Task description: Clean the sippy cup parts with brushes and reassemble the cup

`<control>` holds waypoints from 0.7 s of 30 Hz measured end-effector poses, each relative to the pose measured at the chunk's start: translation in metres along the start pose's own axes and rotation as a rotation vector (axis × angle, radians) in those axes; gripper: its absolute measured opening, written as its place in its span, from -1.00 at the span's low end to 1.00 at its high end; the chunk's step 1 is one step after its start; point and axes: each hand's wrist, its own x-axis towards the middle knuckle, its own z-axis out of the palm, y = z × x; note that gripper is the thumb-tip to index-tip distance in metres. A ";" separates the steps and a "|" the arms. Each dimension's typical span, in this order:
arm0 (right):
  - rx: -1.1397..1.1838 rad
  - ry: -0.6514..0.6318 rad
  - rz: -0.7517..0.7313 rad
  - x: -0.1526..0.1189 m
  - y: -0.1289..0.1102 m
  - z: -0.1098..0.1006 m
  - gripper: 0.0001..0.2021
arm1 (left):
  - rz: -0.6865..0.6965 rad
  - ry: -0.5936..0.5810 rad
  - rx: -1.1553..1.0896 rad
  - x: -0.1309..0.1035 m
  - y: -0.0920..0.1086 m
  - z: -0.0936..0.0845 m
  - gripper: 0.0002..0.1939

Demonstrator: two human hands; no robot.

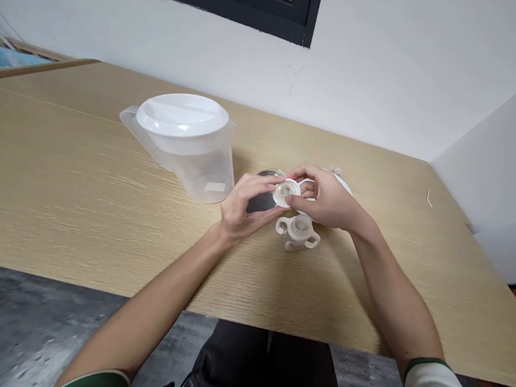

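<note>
My left hand [242,210] and right hand [333,202] both grasp a small round white part [282,198] by its rim, right thumb on its face. It is raised over the wooden table [163,250]. Two-handled clear piece [301,228]: just nearer me. Lidded pitcher [191,154]: upright, farther left. Dark vessel [259,203]: partly hidden behind my left hand.

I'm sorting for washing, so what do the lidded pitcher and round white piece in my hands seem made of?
Pitcher: probably plastic; translucent, hazy body, glossy highlights on the white lid. Round white piece: likely moulded plastic, with pale concentric rings; finish unclear, so silicone is possible.
</note>
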 end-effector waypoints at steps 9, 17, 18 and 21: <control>-0.006 0.062 0.072 0.002 0.002 0.005 -0.72 | -0.076 -0.023 -0.019 -0.007 -0.002 0.002 -0.34; -0.003 0.019 0.031 -0.001 -0.002 0.004 -0.73 | -0.075 -0.030 -0.018 -0.005 0.001 0.003 -0.33; -0.003 0.020 0.035 -0.001 -0.002 0.004 -0.72 | -0.076 -0.038 -0.016 -0.005 0.002 0.003 -0.34; -0.027 0.049 0.051 0.000 -0.001 0.006 -0.73 | -0.079 -0.046 -0.020 -0.004 0.002 0.003 -0.38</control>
